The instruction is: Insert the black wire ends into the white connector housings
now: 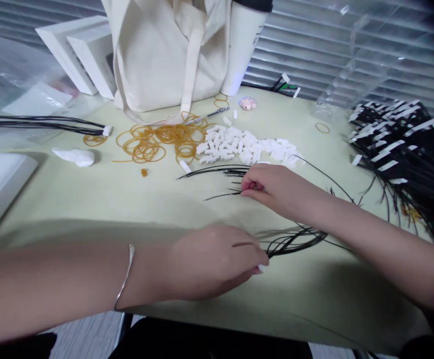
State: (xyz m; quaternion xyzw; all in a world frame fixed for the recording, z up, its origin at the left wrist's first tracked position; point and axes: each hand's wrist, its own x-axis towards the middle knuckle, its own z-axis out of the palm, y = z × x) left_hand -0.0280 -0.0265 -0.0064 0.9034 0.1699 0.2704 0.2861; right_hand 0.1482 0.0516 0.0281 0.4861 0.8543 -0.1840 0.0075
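My left hand (220, 262) is closed around one end of a bundle of thin black wires (295, 242) near the table's front. A small white piece shows at its fingertips. Farther back, my right hand (267, 187) pinches among loose black wire ends (211, 170) that stick out to its left. Exactly which strands it grips is hidden by the fingers. Just behind the right hand lies a pile of small white connector housings (235, 142). One single white housing (184, 166) lies apart beside the wire tips.
Amber rubber bands (157, 139) and a pen (217, 112) lie behind. A large heap of black wires with white connectors (407, 159) fills the right. At the back stand a canvas bag (157, 60), a white cup (243, 50) and white boxes (90, 55); another wire bundle (45, 122) lies left.
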